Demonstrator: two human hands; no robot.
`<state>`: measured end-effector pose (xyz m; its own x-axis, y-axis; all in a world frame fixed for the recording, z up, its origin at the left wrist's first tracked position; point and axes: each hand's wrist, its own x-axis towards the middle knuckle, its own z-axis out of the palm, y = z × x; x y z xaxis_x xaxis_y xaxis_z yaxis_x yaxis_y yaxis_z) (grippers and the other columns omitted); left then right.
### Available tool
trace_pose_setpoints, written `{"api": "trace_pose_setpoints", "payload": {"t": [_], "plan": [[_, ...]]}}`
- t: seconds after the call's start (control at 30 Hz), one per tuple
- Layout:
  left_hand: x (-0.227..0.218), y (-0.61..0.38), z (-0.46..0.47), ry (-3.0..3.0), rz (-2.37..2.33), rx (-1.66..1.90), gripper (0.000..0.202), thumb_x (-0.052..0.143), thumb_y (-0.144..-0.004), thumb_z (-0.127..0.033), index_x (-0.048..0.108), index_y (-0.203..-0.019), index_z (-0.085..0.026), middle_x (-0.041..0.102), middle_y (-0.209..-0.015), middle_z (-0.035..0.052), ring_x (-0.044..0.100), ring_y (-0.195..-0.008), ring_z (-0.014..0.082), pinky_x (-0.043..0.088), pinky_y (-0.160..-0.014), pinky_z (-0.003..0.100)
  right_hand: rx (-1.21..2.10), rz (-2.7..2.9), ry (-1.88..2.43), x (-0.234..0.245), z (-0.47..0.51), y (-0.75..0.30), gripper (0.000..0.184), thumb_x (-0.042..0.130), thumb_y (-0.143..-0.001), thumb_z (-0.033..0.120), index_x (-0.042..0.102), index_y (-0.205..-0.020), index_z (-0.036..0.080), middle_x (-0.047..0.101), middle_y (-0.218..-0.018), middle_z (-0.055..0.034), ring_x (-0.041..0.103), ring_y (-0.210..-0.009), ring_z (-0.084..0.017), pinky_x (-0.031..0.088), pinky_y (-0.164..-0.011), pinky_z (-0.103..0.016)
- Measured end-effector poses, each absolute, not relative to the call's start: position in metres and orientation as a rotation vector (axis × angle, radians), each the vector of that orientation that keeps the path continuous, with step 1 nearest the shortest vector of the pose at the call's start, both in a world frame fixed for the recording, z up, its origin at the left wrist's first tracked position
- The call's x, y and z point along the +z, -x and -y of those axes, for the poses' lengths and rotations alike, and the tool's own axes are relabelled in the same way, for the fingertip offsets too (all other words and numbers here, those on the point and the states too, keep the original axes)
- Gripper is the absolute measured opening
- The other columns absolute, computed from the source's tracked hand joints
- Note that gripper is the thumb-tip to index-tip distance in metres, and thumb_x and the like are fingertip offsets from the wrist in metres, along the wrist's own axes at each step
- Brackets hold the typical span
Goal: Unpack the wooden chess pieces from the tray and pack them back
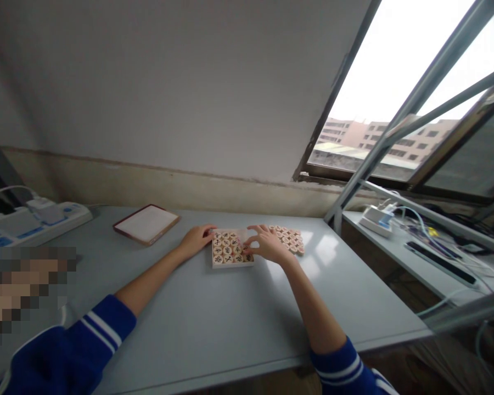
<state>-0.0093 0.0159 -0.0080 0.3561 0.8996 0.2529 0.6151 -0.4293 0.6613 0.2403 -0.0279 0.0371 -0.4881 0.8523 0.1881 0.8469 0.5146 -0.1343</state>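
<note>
A small white open box point(233, 265) stands on the desk, holding rows of round wooden Chinese chess pieces point(228, 250) with dark characters. My left hand point(195, 242) is closed at the box's upper left corner, its fingertips against the side. Over the right part of the box, my right hand point(267, 245) has its thumb and index finger curled at a piece near the right edge; its other fingers stretch above the box. Just beyond the right hand lies a block of more wooden chess pieces point(293, 239), set close together and partly hidden by that hand.
The grey desk point(197, 323) meets a wall at the back. A flat white panel with a brown-red frame point(148, 224) lies at the left. Power strips point(45, 222) with plugs sit farther left. A metal frame post point(356, 181) rises at the right, beside another cluttered desk point(432, 269).
</note>
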Motion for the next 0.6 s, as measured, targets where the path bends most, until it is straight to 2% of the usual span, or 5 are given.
{"api": "trace_pose_setpoints", "payload": {"t": [0.2,0.4,0.53,0.6], "plan": [[-0.006,0.009,-0.014,-2.154,-1.339,0.805,0.038,0.043,-0.076,-0.037,0.060,-0.102,-0.015,0.063,-0.077,0.0044,0.053,-0.066,0.0139,0.038,-0.063,0.023,0.180,2.419,1.358,0.035,0.022,-0.238,0.021,0.071,-0.060,0.037,0.067,-0.077,0.026,0.050,-0.106,-0.0039,0.044,-0.101,-0.021,0.034,-0.084,-0.034],[-0.008,0.010,-0.014,-2.177,-1.350,0.797,0.037,0.042,-0.076,-0.036,0.059,-0.102,-0.014,0.062,-0.075,0.0045,0.053,-0.066,0.0139,0.037,-0.063,0.023,0.362,2.172,1.497,0.036,0.010,-0.276,0.023,0.058,-0.073,0.042,0.065,-0.085,0.023,0.058,-0.086,-0.0030,0.053,-0.082,-0.017,0.040,-0.074,-0.031],[-0.008,0.009,-0.015,-2.188,-1.351,0.795,0.038,0.042,-0.076,-0.035,0.059,-0.102,-0.014,0.063,-0.074,0.0044,0.054,-0.066,0.0141,0.037,-0.062,0.022,0.184,2.156,1.690,0.028,0.005,-0.301,0.016,0.063,-0.068,0.038,0.067,-0.073,0.023,0.055,-0.093,-0.0058,0.047,-0.095,-0.022,0.036,-0.082,-0.036],[-0.009,0.010,-0.016,-2.186,-1.351,0.795,0.038,0.042,-0.076,-0.036,0.059,-0.102,-0.014,0.063,-0.074,0.0043,0.054,-0.066,0.0143,0.037,-0.062,0.022,0.118,2.089,1.770,0.023,0.003,-0.303,0.018,0.064,-0.066,0.038,0.067,-0.077,0.024,0.052,-0.097,-0.0062,0.044,-0.097,-0.023,0.035,-0.084,-0.038]]}}
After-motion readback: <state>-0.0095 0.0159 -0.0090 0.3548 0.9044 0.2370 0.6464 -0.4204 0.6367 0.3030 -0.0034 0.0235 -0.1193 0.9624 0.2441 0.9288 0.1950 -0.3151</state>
